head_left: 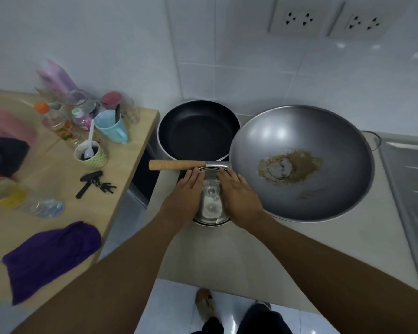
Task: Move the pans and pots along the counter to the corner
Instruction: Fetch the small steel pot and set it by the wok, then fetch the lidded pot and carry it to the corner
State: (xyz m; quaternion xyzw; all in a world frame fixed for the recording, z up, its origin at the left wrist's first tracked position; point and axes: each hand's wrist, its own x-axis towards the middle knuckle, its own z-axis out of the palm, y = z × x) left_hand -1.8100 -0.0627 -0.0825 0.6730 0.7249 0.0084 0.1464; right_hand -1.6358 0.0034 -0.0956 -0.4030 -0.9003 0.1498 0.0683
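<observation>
Here, in the head view, the small steel pot stands on the counter, with its wooden handle pointing left. The left hand and the right hand lie against its two sides with rather straight fingers. They are apart and grip nothing. The black frying pan sits in the far corner, and the wok is just right of it. I judge the pot is the piece now in hand. The next move calls for a short, even push away, because the handle lies close along the frying pan's near rim.
</observation>
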